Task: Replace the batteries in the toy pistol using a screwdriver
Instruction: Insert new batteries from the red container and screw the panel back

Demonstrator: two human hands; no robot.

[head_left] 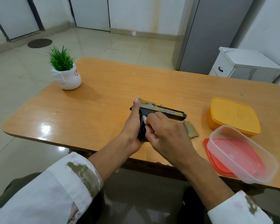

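A black and yellow toy pistol (166, 111) lies on its side on the wooden table (103, 97), barrel pointing right. My left hand (132, 126) grips its black handle, thumb up along the rear of the slide. My right hand (166, 133) presses its fingertips on a silver battery (144, 118) in the open handle compartment. The yellow patterned battery cover (190, 129) lies loose on the table just right of my right hand. No screwdriver shows.
A closed yellow box (233, 117) stands at the right. In front of it a clear plastic container (242, 152) rests tilted on a red lid (217, 165) near the table's front edge. A small potted plant (66, 73) stands at the far left corner.
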